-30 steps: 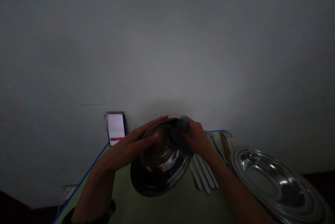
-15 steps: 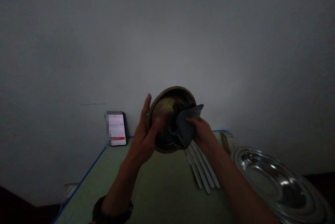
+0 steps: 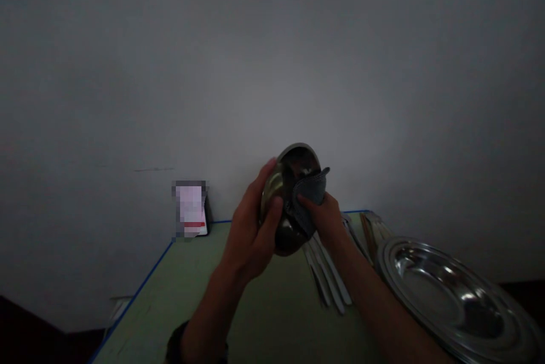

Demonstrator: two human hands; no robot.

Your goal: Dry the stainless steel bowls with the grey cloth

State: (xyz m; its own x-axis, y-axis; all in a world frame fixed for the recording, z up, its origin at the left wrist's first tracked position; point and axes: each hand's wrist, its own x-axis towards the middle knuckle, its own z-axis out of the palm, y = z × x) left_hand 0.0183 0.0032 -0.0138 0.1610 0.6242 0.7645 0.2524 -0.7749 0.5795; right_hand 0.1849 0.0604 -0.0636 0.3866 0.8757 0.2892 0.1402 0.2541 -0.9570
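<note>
A round steel bowl is held up on edge above the green table, its hollow turned to the right. My left hand grips its outer side from the left, fingers curled round the rim. My right hand pinches a grey cloth and presses it against the inside of the bowl.
A large steel platter lies at the right. Several pieces of cutlery lie side by side between it and my hands. A phone with a lit screen leans on the wall at the table's back left. The table's blue left edge runs diagonally.
The bowl has been lifted off the table and tipped up on edge, then turned further so its opening faces right. The cloth stays pressed inside it.
</note>
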